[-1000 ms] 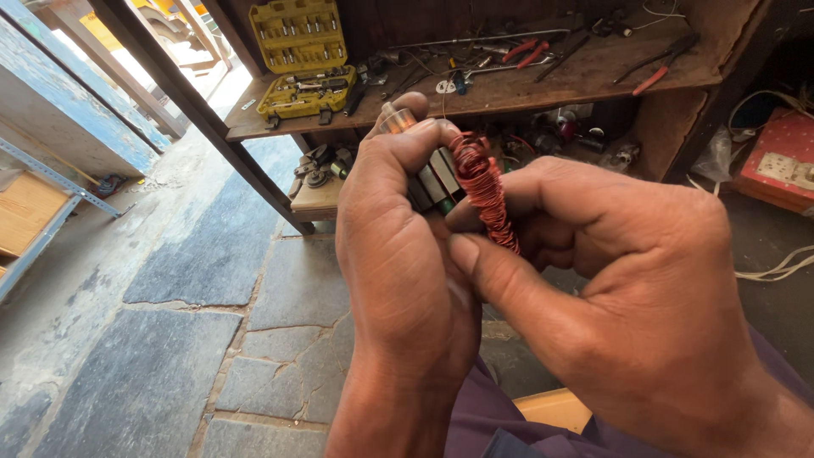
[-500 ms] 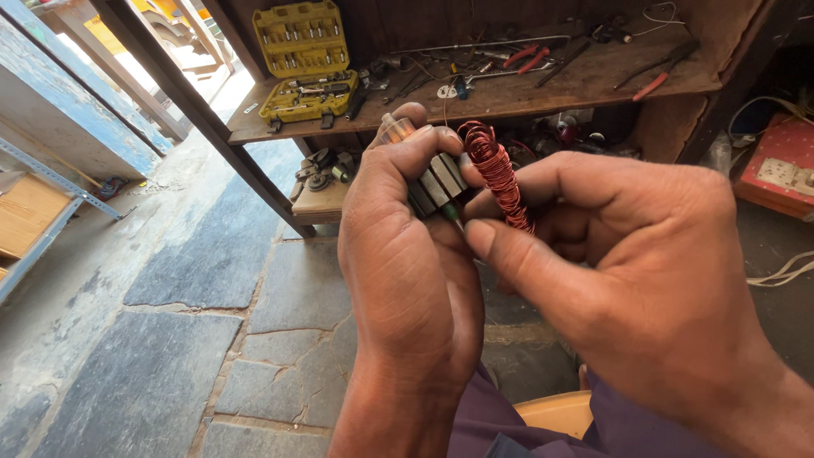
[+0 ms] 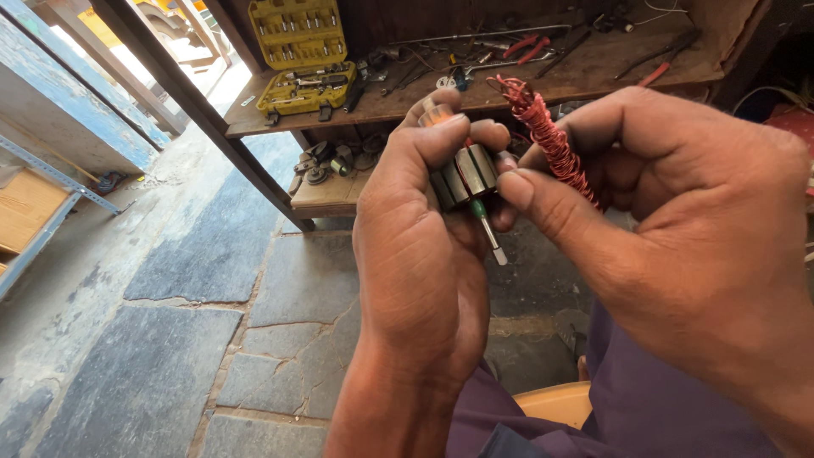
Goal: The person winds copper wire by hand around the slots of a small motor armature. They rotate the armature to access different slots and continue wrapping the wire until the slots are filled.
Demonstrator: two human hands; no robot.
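Both of my hands are raised in front of the wooden workbench (image 3: pixel 593 72), the left hand (image 3: pixel 420 246) clenched around a small motor armature (image 3: pixel 465 175) whose thin shaft (image 3: pixel 490 233) points down, the right hand (image 3: pixel 678 229) pinching a twisted bundle of copper wire (image 3: pixel 551 140) just beside it.

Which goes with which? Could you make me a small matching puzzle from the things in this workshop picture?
Things:
1. small motor rotor
2. bundle of copper wire
3. yellow socket set case
4. red-handled pliers

Places:
a. open on the left part of the wooden bench
b. gripped in the left hand
c. lying at the bench's back
d. held in the right hand

Pairs: 1-b, 2-d, 3-a, 4-c
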